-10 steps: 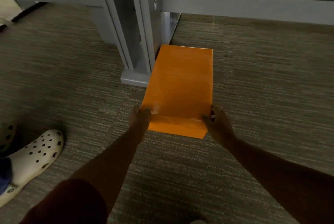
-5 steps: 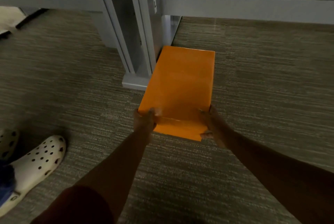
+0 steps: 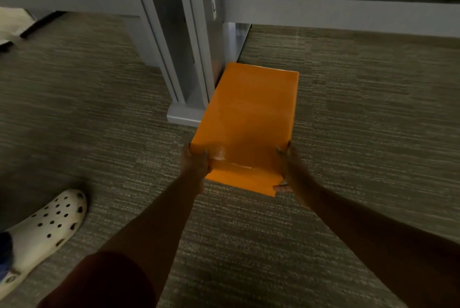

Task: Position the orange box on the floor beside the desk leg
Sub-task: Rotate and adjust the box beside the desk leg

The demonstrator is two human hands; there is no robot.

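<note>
Both hands, left hand [image 3: 195,162] and right hand [image 3: 291,170], gripped the orange box [image 3: 249,118], now nudged closer beside the desk leg [image 3: 191,83]; nearly placed.

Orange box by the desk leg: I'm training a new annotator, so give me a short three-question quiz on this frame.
1. True or false: both hands grip the orange box.
2. On which side of the desk leg is the box, as seen by the camera? A) left B) right C) behind
3. Fill in: the white perforated clog rests on the ____.

Key
1. True: left hand and right hand hold its near corners.
2. B.
3. Carpet.
</note>
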